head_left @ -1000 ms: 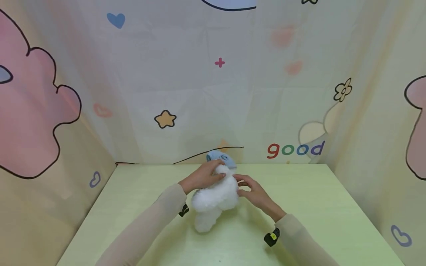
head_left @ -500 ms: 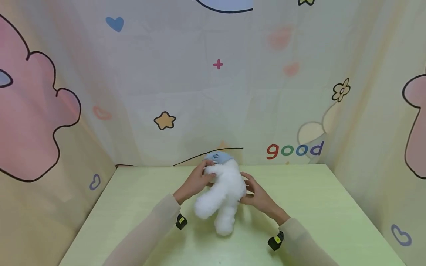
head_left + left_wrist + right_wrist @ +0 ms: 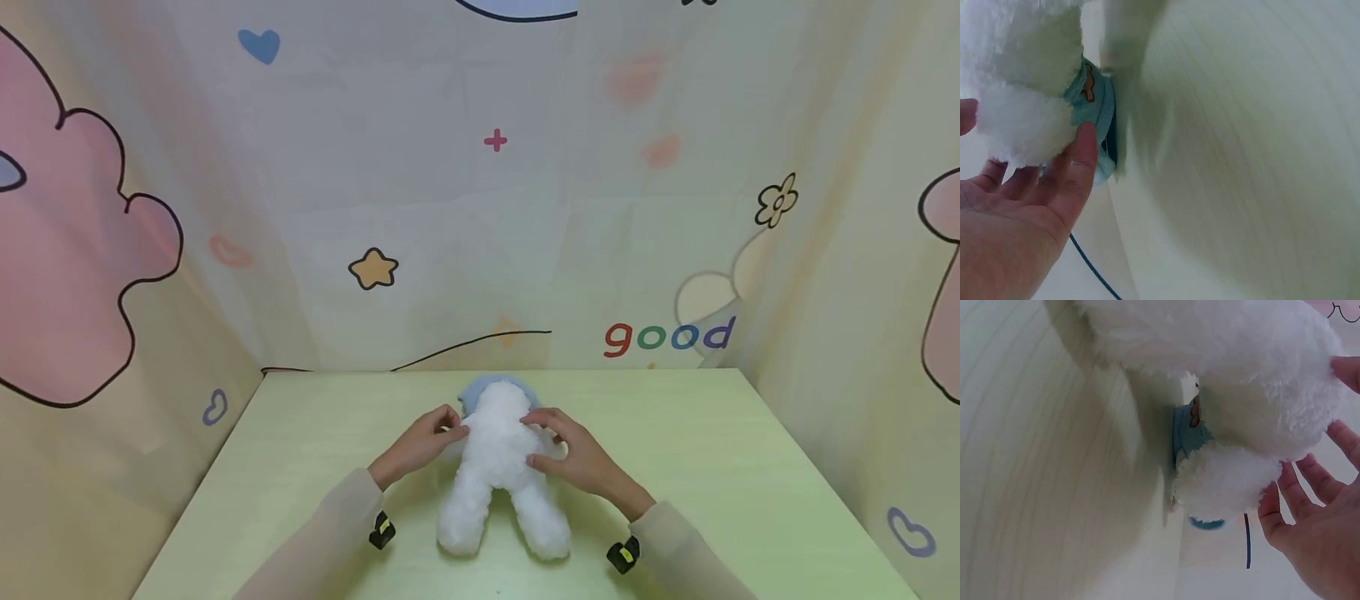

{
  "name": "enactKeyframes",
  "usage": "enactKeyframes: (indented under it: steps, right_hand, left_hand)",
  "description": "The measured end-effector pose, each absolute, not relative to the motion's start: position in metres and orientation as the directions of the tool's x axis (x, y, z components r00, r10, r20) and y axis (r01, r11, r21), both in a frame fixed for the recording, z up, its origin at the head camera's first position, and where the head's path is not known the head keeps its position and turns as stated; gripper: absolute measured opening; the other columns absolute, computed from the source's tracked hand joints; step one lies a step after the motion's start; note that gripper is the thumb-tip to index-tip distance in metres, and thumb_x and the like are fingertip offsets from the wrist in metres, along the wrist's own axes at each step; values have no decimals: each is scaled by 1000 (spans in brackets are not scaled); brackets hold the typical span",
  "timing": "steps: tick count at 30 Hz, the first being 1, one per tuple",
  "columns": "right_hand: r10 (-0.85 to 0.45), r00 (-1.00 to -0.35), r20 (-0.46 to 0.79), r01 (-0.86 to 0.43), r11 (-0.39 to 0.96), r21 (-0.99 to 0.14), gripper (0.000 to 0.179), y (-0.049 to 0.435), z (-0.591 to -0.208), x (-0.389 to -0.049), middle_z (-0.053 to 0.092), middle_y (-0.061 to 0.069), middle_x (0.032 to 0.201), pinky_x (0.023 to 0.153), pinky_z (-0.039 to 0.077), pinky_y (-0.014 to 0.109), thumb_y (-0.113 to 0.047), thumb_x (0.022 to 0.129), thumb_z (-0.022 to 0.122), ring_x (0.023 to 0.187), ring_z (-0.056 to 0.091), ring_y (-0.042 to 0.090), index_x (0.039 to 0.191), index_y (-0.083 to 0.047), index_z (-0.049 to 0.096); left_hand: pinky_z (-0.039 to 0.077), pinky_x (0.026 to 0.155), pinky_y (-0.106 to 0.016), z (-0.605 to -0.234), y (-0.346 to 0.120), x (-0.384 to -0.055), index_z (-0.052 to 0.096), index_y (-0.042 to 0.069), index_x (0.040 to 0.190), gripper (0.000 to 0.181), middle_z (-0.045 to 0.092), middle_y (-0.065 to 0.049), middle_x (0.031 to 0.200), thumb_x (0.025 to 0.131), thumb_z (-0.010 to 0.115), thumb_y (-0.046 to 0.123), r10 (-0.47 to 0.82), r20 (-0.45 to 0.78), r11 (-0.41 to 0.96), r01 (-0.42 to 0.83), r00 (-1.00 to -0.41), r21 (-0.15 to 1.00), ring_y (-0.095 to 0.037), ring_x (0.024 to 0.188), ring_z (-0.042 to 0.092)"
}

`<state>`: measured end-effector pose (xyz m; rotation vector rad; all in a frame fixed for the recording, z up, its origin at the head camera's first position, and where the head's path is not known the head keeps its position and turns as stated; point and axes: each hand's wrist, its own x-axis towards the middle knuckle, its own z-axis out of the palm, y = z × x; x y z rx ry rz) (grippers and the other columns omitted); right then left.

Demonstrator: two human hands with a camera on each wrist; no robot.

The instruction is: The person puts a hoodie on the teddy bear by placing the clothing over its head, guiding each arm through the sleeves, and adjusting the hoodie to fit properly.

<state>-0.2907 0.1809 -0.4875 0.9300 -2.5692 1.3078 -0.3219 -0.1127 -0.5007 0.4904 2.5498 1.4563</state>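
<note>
A fluffy white plush toy (image 3: 498,450) lies back up across the table, two legs toward me and its far end framed by a blue cloth piece (image 3: 474,392). My left hand (image 3: 416,446) holds it at its left arm, and in the left wrist view the fingers curve round the plush arm (image 3: 1029,128). On the opposite side, my right hand (image 3: 588,458) has thumb and fingertips on the toy's back near the right arm. The right wrist view shows a brown patch (image 3: 1195,414) on the blue cloth. The toy's front faces down, hidden in the head view.
The pale table (image 3: 337,408) ends at a back wall curtain (image 3: 420,183) printed with a star, hearts and the word "good" (image 3: 669,336). Side curtains (image 3: 82,250) stand left and right. A black wrist camera (image 3: 623,555) hangs under each sleeve.
The plush toy has come down and nearer, turning from tilted to straight, legs spread toward me. Its blue cloth has dropped from against the curtain onto the table. My left hand has moved left and lower.
</note>
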Motion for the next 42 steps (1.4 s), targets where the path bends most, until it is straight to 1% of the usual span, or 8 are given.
enactKeyframes:
  steps: [6,10,13,19,25,30,35,42]
  right_hand:
    - [-394,-824,407,-563,483,-671,29,181,-474,-299,67,7,118,80,52,33,-18,94,66,100,63,22,122,-9,63]
    - [-334,-867,371,-499,545,-674,26,177,-459,-315,70,9,110,77,54,33,-12,93,65,96,66,23,118,-5,65]
    - [-329,-885,330,-466,615,-636,25,173,-451,-330,70,9,108,78,55,36,-10,93,65,95,67,23,117,-6,66]
    - [-369,-895,252,-446,700,-558,26,165,-447,-355,70,10,105,78,56,37,-10,93,64,92,68,24,118,-4,66]
    - [-385,-902,194,-425,722,-547,23,158,-444,-367,70,8,104,79,56,36,-15,94,65,93,67,22,116,-7,67]
    - [-386,-909,160,-410,751,-517,23,153,-448,-371,70,10,104,82,56,39,-12,93,65,93,66,22,114,-5,68]
    - [-360,-917,173,-398,784,-477,18,147,-455,-371,71,9,98,80,55,39,-10,93,64,88,66,21,110,-7,69]
    - [-336,-931,145,-361,785,-504,23,141,-456,-365,71,9,99,75,54,37,-8,91,59,84,65,21,113,-8,68]
  left_hand:
    - [50,78,-31,-477,-114,-319,59,16,104,16,62,0,107,98,60,31,339,118,538,295,-933,789,-15,97,61]
    - [52,82,-35,-457,-105,-330,63,9,112,17,65,-3,106,98,60,19,338,247,552,404,-908,730,-18,96,63]
    - [53,85,-37,-445,-94,-341,64,7,116,20,67,-6,108,97,60,13,368,283,573,456,-886,682,-21,95,65]
    - [54,85,-35,-438,-76,-363,64,7,119,23,67,-10,112,96,60,10,419,207,666,454,-884,592,-22,98,65]
    - [55,83,-34,-432,-67,-372,64,8,121,30,67,-8,111,94,66,20,426,49,732,376,-904,569,-21,98,64]
    - [53,92,-38,-430,-63,-372,60,5,129,43,65,-12,119,91,71,21,452,-31,769,372,-891,519,-24,106,62]
    - [51,97,-39,-433,-60,-367,55,0,133,47,60,-16,126,92,69,19,469,-50,781,387,-882,489,-27,114,60]
    - [52,92,-40,-439,-55,-361,56,-2,125,42,59,-18,121,91,70,18,452,-13,794,396,-892,460,-29,107,60]
